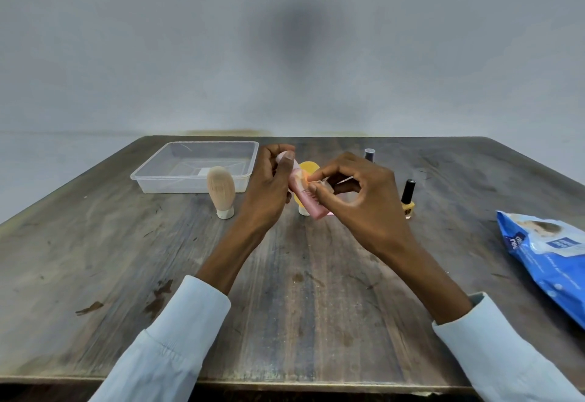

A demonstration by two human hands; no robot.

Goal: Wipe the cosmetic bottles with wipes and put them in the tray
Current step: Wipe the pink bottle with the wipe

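The bench (316,290) is dark old wood with scratches and worn, stained patches, and behind it is a plain grey wall (285,53) with a dim smudge of shadow in the middle. The left hand (269,186) has its grip wrapped round a pink bottle (308,200), held tilted above the bench. The right hand (357,199) pinches something small and pale against that bottle — it may be a wipe, but it is too hidden to tell. A yellow bottle (308,169) stands mostly hidden behind the hands. The clear plastic tray (148,173) sits at the back left, and a fat beige tube (220,191) stands on its white cap just in front of it. Two small nail polish bottles — a yellow one (408,200) and a dark one (369,154) — stand to the right. A shiny blue pack of wipes (547,259) is cut off at the right edge.
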